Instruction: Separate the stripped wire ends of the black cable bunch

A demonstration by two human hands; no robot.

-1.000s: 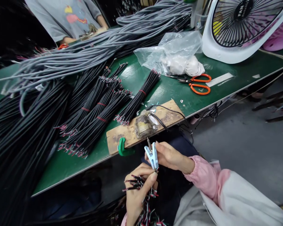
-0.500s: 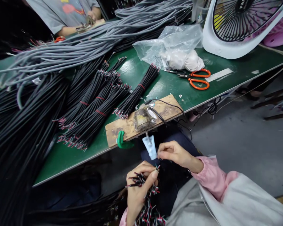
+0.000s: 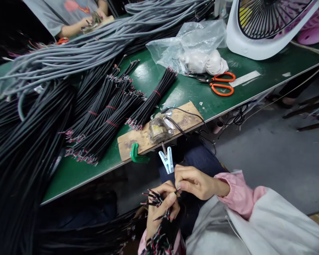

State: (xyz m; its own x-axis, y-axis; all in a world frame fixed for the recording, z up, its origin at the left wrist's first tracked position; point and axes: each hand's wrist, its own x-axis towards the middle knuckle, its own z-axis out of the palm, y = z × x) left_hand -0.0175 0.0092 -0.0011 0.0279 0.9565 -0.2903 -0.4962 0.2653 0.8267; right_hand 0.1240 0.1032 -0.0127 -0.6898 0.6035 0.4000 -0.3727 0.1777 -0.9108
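Note:
My left hand [image 3: 162,205] is closed around a bunch of black cables [image 3: 154,198] with stripped red and white wire ends. One cable end pokes out between its thumb and forefinger. My right hand [image 3: 194,180] pinches the wire tips of that same cable, its fingertips almost touching my left thumb. Just above the hands hangs a light blue clothespin [image 3: 167,160], joined to a metal shaft on a small motor [image 3: 159,129]. The motor is fixed to a wooden board [image 3: 130,141], which a green clamp [image 3: 136,154] holds at the table edge.
Bundles of black cables [image 3: 108,117] and long grey cables [image 3: 90,53] cover the table's left. Orange-handled scissors [image 3: 220,83], a clear plastic bag [image 3: 191,39] and a white fan [image 3: 255,46] lie or stand on the right. Across the table, a person's hands [image 3: 95,19] hold something.
My right hand has come down and left onto the wire ends at my left thumb. The clothespin has turned on its shaft. The whole view has shifted slightly.

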